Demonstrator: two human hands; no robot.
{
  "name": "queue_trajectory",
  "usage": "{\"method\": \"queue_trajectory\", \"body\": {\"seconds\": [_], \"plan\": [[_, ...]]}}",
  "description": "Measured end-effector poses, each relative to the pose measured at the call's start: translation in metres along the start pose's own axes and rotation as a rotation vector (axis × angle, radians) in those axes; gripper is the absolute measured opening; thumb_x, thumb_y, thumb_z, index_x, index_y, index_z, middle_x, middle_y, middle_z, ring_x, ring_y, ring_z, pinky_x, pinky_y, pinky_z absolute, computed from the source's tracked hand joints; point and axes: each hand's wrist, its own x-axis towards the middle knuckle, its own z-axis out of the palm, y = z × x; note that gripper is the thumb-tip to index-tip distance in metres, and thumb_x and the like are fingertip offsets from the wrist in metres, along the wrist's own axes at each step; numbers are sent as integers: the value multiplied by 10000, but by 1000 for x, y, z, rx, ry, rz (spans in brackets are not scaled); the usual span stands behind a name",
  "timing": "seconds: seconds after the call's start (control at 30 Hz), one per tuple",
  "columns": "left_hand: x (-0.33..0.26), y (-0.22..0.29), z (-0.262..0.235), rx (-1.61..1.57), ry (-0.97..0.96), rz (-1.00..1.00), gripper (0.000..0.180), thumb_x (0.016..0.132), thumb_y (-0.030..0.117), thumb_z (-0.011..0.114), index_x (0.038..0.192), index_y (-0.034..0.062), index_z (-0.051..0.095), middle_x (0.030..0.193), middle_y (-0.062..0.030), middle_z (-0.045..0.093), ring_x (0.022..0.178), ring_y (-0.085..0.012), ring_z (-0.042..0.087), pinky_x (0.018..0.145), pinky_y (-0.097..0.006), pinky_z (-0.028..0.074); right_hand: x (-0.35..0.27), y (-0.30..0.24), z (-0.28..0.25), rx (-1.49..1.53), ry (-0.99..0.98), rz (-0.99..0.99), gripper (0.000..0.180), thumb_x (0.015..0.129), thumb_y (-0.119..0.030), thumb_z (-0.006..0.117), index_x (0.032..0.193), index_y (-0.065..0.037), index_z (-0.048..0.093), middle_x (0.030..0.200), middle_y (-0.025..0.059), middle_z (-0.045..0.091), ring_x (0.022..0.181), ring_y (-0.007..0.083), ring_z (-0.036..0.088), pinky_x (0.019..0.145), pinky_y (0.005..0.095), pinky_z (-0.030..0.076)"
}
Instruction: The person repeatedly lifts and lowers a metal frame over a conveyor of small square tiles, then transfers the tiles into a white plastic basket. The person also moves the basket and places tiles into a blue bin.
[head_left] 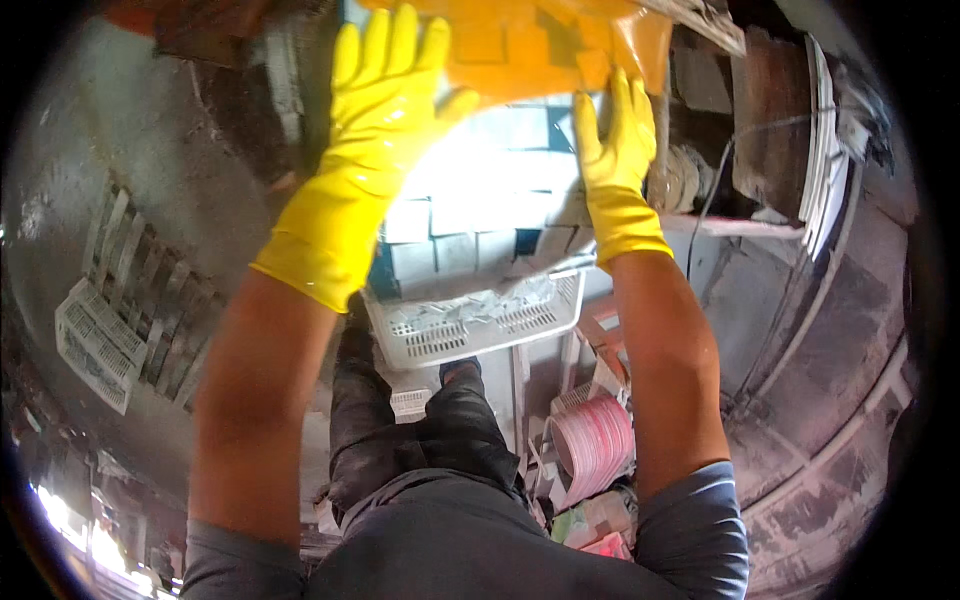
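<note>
Pink coiled hose [592, 445], flat crate [98, 345]
</note>
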Motion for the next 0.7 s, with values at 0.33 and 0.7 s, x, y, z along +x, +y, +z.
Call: {"method": "queue_trajectory", "body": {"seconds": [0.33, 0.7], "plan": [[-27, 39, -29, -137, 164, 74, 670, 839, 421, 748, 1322, -30, 633, 1345, -252, 604, 1270, -432, 547, 1170, -568, 353, -12, 8, 1, -76, 64, -134, 734, 888, -595, 693, 1394, -63, 658, 1332, 293, 636, 1243, 480, 583, 1081, 530, 436], [-106, 90, -8, 46, 140, -62, 738, 899, 575, 718, 1438, 79, 632, 1500, -234, 587, 1416, -402, 516, 1218, -595, 325, -53, -7, -46, 125, 136, -288, 401, 940, -311, 695, 1215, -19, 698, 1169, 259, 680, 1062, 463, 637, 916, 515, 515]]}}
